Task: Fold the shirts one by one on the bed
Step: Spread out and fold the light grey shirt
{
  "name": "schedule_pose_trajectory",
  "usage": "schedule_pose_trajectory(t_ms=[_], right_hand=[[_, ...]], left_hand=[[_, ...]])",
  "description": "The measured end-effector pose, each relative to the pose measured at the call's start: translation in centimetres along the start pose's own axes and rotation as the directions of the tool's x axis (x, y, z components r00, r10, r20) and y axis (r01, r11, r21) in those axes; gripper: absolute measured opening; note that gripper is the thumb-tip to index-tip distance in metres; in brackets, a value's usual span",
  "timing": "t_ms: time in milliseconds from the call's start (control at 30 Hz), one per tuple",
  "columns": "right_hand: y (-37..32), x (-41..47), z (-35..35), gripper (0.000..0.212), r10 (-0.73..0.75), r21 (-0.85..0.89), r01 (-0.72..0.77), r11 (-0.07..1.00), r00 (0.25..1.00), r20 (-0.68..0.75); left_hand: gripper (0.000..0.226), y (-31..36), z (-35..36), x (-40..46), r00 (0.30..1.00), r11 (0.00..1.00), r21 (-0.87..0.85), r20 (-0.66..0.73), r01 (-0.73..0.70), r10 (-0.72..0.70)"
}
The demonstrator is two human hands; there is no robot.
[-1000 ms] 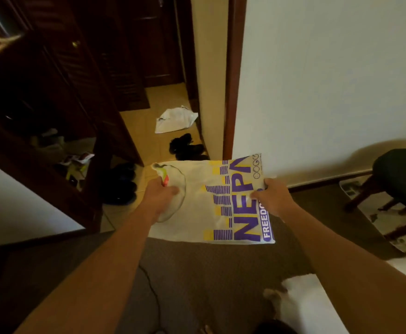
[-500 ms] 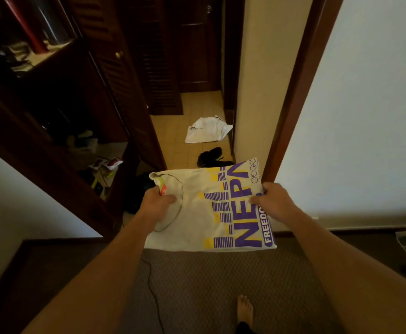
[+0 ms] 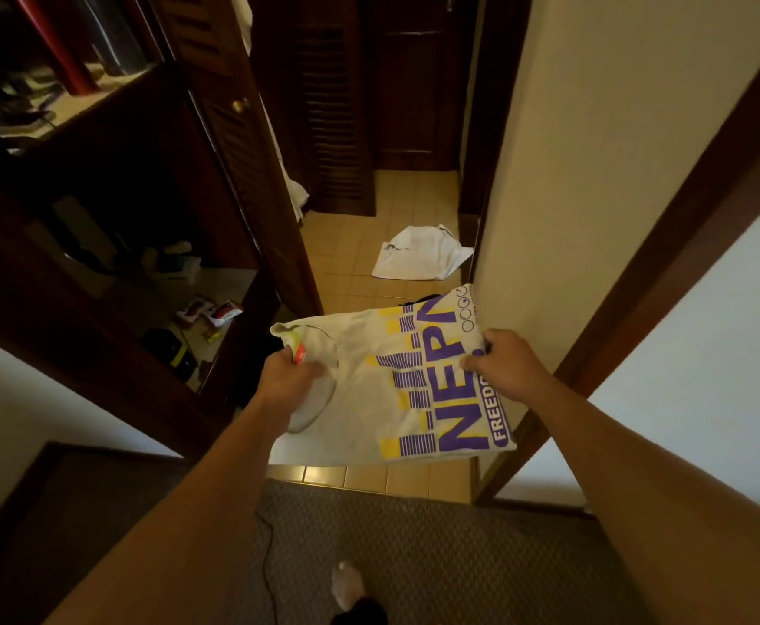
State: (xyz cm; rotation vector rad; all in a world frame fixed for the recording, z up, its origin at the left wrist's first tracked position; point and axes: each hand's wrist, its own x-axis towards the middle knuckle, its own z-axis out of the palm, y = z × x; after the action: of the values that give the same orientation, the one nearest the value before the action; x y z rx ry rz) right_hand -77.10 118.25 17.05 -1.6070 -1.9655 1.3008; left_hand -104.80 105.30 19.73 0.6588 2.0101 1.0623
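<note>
Head | left hand [image 3: 288, 379], right hand [image 3: 502, 371] grip folded shirt [image 3: 382, 390] | wardrobe shelf [image 3: 215, 286]: clutter

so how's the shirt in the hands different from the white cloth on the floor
The shirt is folded flat and held up by both hands; the cloth lies crumpled on the tiled floor. The shirt has purple and yellow print; the cloth looks plain. Both are pale fabric.

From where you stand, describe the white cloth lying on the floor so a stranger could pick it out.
Look through the dark wooden doorway onto the yellow tiled floor. The crumpled white cloth lies there alone beside the cream wall. Unlike the folded white shirt with purple lettering, it is plain and nobody holds it.
</note>
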Motion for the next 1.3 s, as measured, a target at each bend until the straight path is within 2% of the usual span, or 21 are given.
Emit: schedule_pose_trajectory(t_ms=[233, 567, 767, 1000, 1067, 1300], right_hand=[[-3.4, 9.7, 0.4, 0.021, 0.013, 0.015, -0.013, 1.000, 1.000, -0.015], [-8.7, 23.0, 1.8, 0.036, 0.040, 0.021, -0.038, 0.999, 0.995, -0.095], [-9.8, 29.1, 0.8, 0.041, 0.038, -0.057, -0.045, 0.997, 0.992, -0.118], [-10.4, 38.1, -2.2, 0.028, 0.047, -0.057, -0.054, 0.997, 0.993, -0.108], [-10.8, 41.0, -3.5, 0.031, 0.045, -0.055, -0.050, 0.997, 0.995, -0.084], [-13.2, 52.6, -8.5, 0.035, 0.019, -0.215, -0.022, 0.976, 1.000, -0.017]], left_hand=[[0.031, 4.0, -0.2, 10.1, 0.999, 0.999, 0.003, 0.022, -0.037, 0.037], [0.019, 11.5, -1.7, 25.4, 0.986, 0.993, 0.011, 0.114, -0.121, 0.119], [0.017, 15.5, -0.9, 32.8, 0.980, 0.990, 0.056, 0.159, -0.130, 0.119], [0.017, 19.8, 3.0, 41.4, 0.980, 0.991, 0.060, 0.167, -0.123, 0.111], [0.017, 21.5, 4.4, 43.7, 0.980, 0.991, 0.068, 0.171, -0.113, 0.100], [0.022, 27.4, 8.0, 52.4, 0.982, 0.991, 0.099, 0.175, -0.095, 0.076]])
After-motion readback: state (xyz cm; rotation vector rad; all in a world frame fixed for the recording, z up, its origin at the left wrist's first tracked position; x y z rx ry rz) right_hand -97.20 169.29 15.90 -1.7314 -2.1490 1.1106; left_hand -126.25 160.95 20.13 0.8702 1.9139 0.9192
